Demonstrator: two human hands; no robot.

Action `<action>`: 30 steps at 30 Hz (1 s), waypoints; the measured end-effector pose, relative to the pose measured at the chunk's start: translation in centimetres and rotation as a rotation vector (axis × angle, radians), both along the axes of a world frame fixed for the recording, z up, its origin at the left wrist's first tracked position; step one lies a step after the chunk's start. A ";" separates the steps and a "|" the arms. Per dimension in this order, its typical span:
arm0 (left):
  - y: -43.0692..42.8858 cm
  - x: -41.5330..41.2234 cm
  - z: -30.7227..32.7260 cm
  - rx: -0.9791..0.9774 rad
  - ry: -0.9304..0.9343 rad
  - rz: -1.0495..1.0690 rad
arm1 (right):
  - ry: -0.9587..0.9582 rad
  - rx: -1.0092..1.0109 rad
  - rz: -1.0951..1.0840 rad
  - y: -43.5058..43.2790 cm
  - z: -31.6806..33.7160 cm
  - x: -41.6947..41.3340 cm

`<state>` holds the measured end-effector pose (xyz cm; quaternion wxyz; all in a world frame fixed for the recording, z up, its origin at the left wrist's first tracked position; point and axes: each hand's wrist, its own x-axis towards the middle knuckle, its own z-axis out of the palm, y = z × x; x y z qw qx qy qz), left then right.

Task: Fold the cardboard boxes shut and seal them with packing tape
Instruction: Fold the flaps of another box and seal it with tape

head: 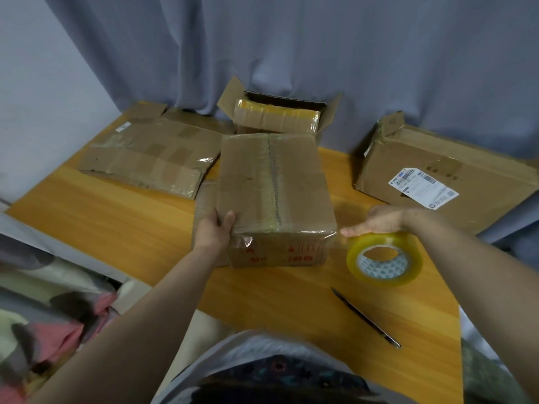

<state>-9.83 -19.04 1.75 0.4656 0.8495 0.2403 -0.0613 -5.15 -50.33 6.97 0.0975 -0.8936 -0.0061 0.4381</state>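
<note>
A closed cardboard box [274, 188] stands in the middle of the wooden table [122, 225], with clear tape along its top seam and over its near edge. My left hand [215, 228] grips the box's near left corner, thumb on top. My right hand [379, 221] holds a roll of clear yellowish packing tape [385, 259] just right of the box, above the table. A strip of tape seems to stretch from the roll to the box's right corner.
An open box [280, 115] with raised flaps stands behind the middle one. A flattened taped box [151, 156] lies at the back left. A large box with a shipping label [446, 173] sits at the right. A knife [366, 317] lies on the table near me. Grey curtain behind.
</note>
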 end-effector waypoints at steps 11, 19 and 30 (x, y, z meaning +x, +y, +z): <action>-10.9 1.7 2.4 0.726 -0.219 -0.882 | -0.091 0.077 -0.081 -0.2 -1.9 -0.4; -13.9 1.7 0.4 0.738 -0.225 -0.993 | -0.080 0.120 -0.115 -0.3 -2.5 -0.9; -7.6 1.9 0.6 0.913 -0.112 -0.809 | 0.017 0.065 -0.041 1.1 -1.9 0.1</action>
